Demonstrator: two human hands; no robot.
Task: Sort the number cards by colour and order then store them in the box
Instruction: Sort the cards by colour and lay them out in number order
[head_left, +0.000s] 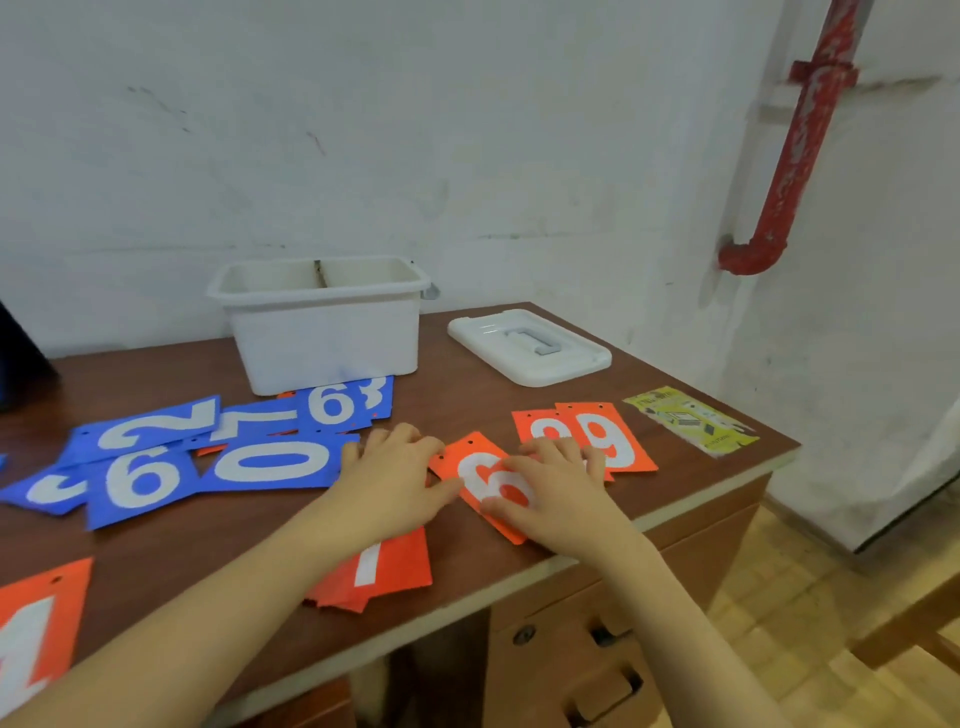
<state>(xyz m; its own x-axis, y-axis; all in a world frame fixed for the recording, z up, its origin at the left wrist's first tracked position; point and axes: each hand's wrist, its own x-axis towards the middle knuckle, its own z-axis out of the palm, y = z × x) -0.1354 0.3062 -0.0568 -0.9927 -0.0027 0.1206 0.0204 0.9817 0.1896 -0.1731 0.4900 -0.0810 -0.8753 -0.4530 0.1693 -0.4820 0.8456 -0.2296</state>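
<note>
Both hands flat on the brown table (467, 405), left hand (395, 467) released beside an orange card (480, 480), right hand (558, 486) pressing that card with straight fingers, blue cards (208, 457) spread left, open white box (322, 322) at the far edge, lid (530, 345) to its right

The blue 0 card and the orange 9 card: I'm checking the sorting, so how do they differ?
The blue 0 card lies sideways among the blue cards, left of the hands; the orange 9 card lies lengthwise on the right, overlapping another orange card. No hand touches the 0 card's digit; the right hand lies just beside the 9 card. Both lie flat, with white digits.
</note>
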